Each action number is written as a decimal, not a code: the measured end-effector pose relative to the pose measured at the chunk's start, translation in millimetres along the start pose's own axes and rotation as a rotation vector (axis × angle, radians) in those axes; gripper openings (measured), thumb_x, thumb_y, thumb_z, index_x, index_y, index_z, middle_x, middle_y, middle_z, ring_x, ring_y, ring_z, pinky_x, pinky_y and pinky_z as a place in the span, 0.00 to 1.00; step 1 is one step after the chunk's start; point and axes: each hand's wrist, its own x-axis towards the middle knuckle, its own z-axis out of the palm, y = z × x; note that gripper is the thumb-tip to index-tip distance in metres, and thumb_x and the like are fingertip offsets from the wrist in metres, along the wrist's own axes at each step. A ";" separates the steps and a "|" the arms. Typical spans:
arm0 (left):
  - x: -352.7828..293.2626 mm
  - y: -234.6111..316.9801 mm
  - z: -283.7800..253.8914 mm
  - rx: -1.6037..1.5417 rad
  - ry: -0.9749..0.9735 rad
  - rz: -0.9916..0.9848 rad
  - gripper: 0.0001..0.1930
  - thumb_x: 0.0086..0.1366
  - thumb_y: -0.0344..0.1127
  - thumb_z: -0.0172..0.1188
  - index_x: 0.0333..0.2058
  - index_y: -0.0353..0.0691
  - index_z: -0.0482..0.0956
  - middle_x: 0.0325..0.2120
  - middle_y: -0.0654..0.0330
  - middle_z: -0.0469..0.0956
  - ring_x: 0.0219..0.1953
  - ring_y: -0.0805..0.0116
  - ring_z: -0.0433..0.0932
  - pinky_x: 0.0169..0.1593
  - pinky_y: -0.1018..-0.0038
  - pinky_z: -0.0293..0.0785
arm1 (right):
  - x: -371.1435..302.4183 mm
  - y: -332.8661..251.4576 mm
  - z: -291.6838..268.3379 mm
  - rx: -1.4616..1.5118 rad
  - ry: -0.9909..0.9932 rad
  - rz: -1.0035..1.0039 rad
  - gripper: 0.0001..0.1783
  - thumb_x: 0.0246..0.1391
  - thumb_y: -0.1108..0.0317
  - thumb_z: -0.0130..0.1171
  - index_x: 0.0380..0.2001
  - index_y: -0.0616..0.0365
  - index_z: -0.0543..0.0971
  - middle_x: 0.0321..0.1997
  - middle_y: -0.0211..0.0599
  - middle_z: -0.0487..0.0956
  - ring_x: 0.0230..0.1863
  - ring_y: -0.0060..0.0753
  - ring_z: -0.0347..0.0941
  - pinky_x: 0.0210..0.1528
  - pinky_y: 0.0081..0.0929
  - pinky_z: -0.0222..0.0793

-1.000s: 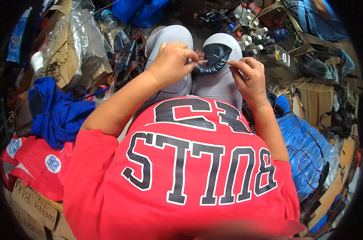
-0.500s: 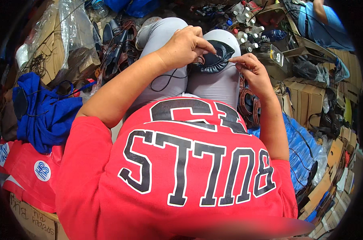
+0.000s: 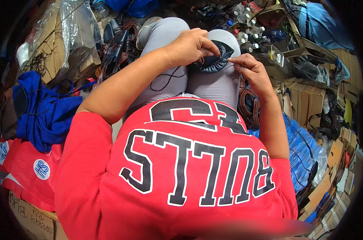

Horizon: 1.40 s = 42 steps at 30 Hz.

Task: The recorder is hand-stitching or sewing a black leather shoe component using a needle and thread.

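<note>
A black leather shoe upper (image 3: 218,67) with a puckered, gathered edge lies across my right knee. Over its left side, my left hand (image 3: 192,46) has thumb and fingers pinched together; whatever they grip is too small to make out. At the right edge of the leather, my right hand (image 3: 249,69) also pinches with its fingertips, and what lies between them cannot be made out. A thin black cord (image 3: 162,85) loops over my lap to the left of the upper.
Dark shoes (image 3: 116,43) lie beside my left leg. Several small bottles (image 3: 247,38) stand beyond my right knee. Blue cloth (image 3: 45,116) and a red bag (image 3: 27,168) lie at left; cardboard boxes (image 3: 305,96) and blue plastic sheeting (image 3: 299,156) at right.
My left hand has shifted slightly down and to the right over the leather. My right hand has barely moved. Another person's arm at the top right has gone out of view.
</note>
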 end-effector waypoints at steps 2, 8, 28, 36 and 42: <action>2.1 2.5 -1.2 0.022 -0.005 0.041 0.10 0.53 0.27 0.67 0.35 0.47 0.87 0.25 0.61 0.71 0.33 0.64 0.70 0.38 0.70 0.68 | -0.4 -1.7 0.1 0.004 -0.007 0.008 0.15 0.54 0.76 0.59 0.44 0.52 0.85 0.35 0.26 0.74 0.38 0.20 0.67 0.41 0.18 0.63; -10.8 11.9 -7.5 0.118 0.025 0.057 0.14 0.53 0.26 0.67 0.39 0.47 0.86 0.25 0.61 0.73 0.33 0.64 0.73 0.38 0.70 0.69 | -7.5 -9.4 2.1 -0.050 0.012 0.062 0.16 0.54 0.75 0.61 0.48 0.57 0.82 0.36 0.24 0.74 0.39 0.17 0.66 0.42 0.16 0.62; 1.8 -5.9 25.6 -0.404 -0.066 -0.378 0.11 0.56 0.25 0.66 0.39 0.38 0.79 0.28 0.65 0.79 0.32 0.78 0.76 0.40 0.80 0.73 | 4.7 3.7 -0.8 0.059 0.041 0.091 0.13 0.51 0.71 0.68 0.41 0.60 0.83 0.37 0.28 0.80 0.37 0.15 0.72 0.42 0.17 0.69; 8.2 -7.1 29.5 -0.511 -0.078 -0.338 0.10 0.52 0.27 0.70 0.35 0.39 0.82 0.27 0.64 0.81 0.31 0.75 0.78 0.39 0.78 0.74 | 14.7 -6.0 3.7 0.157 0.005 0.194 0.08 0.50 0.71 0.69 0.34 0.61 0.82 0.33 0.26 0.80 0.34 0.16 0.72 0.39 0.18 0.68; -1.8 7.1 3.5 -0.082 0.074 -0.127 0.07 0.52 0.25 0.70 0.29 0.34 0.82 0.23 0.63 0.78 0.27 0.74 0.77 0.34 0.77 0.73 | 13.6 -1.6 -8.6 0.169 0.038 0.034 0.08 0.50 0.68 0.70 0.30 0.60 0.82 0.29 0.22 0.76 0.32 0.15 0.70 0.37 0.18 0.66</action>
